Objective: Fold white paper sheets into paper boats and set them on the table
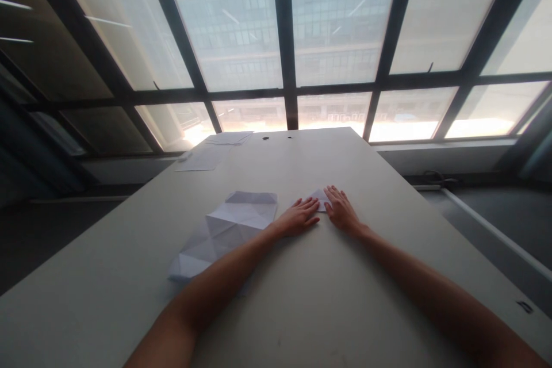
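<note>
A small folded piece of white paper [321, 198] lies on the white table, partly covered by both hands. My left hand [299, 215] rests flat on its left side, fingers stretched out to the right. On its right side lies my right hand [341, 210], fingers extended forward and pressed down. Left of my left hand is a larger sheet of creased white paper [235, 221], with fold lines across it and raised edges. My left forearm hides part of that sheet.
The long white table [379, 218] stretches toward a wall of windows [241, 23]. More white sheets [200, 158] lie at its far left corner. Two small dark spots, one a round hole [265, 138], show near the far edge. A dark mark [525, 306] sits at the right edge.
</note>
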Tool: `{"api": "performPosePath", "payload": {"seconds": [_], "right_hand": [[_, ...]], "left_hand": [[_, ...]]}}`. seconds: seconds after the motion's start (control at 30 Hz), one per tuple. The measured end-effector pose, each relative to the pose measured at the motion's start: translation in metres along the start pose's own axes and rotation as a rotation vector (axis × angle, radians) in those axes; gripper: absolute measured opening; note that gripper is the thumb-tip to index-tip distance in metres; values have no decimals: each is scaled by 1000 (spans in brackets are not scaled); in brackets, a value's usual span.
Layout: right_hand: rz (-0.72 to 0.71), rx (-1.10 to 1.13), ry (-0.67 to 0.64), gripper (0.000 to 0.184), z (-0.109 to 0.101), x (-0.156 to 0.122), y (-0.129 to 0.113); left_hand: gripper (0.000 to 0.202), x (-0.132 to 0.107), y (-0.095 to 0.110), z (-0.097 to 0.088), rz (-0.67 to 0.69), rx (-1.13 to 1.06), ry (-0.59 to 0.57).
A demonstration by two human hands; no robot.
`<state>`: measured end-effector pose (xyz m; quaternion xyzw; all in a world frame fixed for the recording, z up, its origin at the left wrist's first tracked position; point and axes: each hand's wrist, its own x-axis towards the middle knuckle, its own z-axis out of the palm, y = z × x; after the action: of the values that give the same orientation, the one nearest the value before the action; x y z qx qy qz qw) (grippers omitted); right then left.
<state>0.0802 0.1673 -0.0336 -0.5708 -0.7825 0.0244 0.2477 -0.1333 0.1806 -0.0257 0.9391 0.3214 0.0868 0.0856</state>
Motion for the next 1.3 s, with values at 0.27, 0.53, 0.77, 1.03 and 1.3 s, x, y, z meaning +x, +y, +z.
{"api": "performPosePath", "payload": {"seconds": [0.27, 0.53, 0.77, 1.03, 1.3], "right_hand": [[63, -41, -68, 47, 4, 1, 5], [50, -39, -21, 39, 0, 0, 5], [48, -24, -3, 38, -4, -2, 1], [31, -19, 2, 38, -9, -4, -1], [67, 53, 68, 48, -12, -3, -3]], "left_hand": [[52, 2, 2, -1, -31, -9, 49], [35, 6, -1, 3, -275, -68, 299], [42, 3, -4, 0, -286, -26, 300], [46, 3, -1, -9, -268, -151, 348], [55, 4, -2, -7, -242, -224, 437]]}}
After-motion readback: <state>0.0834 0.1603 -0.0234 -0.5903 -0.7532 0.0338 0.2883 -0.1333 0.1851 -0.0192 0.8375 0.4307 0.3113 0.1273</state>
